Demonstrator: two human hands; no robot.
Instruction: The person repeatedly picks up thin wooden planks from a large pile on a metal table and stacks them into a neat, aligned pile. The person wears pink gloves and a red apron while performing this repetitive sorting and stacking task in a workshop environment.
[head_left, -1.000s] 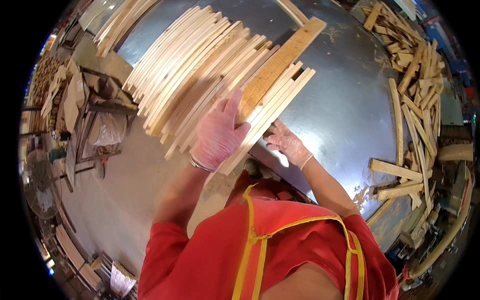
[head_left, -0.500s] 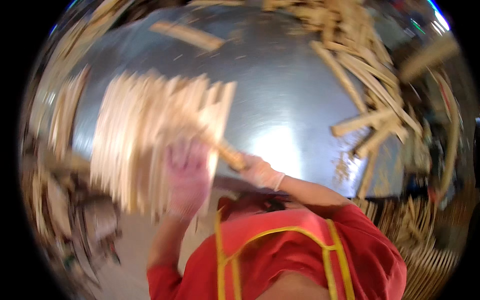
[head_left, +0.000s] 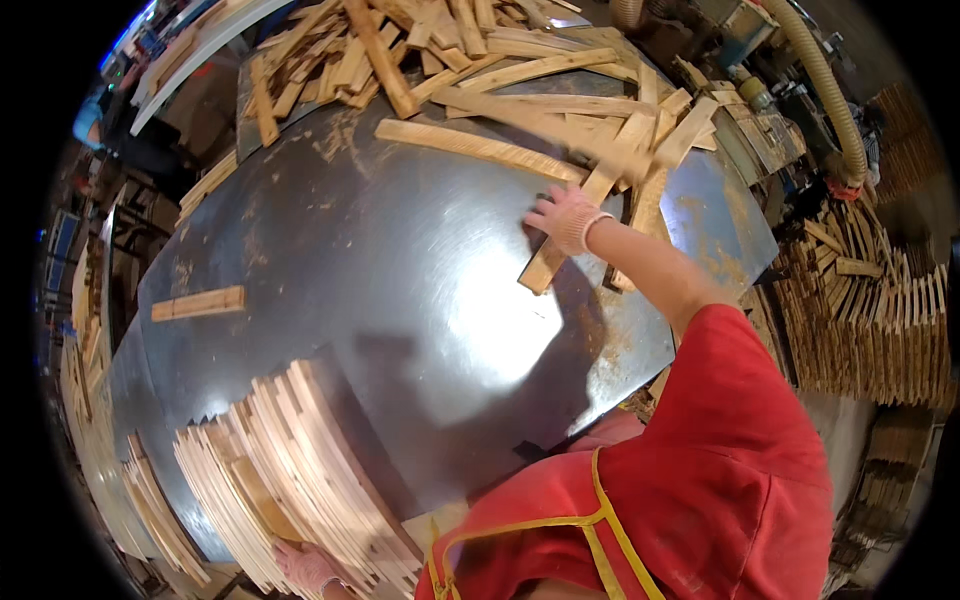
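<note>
My right hand (head_left: 567, 217), in a pale glove, reaches to the edge of a loose wood pile with its fingers spread and nothing in them. Just under it lies a rough wooden strip (head_left: 543, 266), tilted across the metal table. A blurred wooden strip (head_left: 540, 122) shows above the pile. At the lower left, my gloved left hand (head_left: 305, 567) rests with outstretched fingers on the near part of a row of pale wooden strips (head_left: 300, 440) laid side by side. A darker, yellowish strip (head_left: 258, 495) shows within that row.
The metal table (head_left: 400, 260) carries a big heap of strips (head_left: 370, 50) at the far side. One short strip (head_left: 198, 303) lies alone on the left. A ribbed hose (head_left: 825, 90) hangs at the far right, above stacked wood (head_left: 860, 340).
The view has swung right. My right hand has moved from the row to the pile and let go of the wooden strip it held. The left hand stays at the row.
</note>
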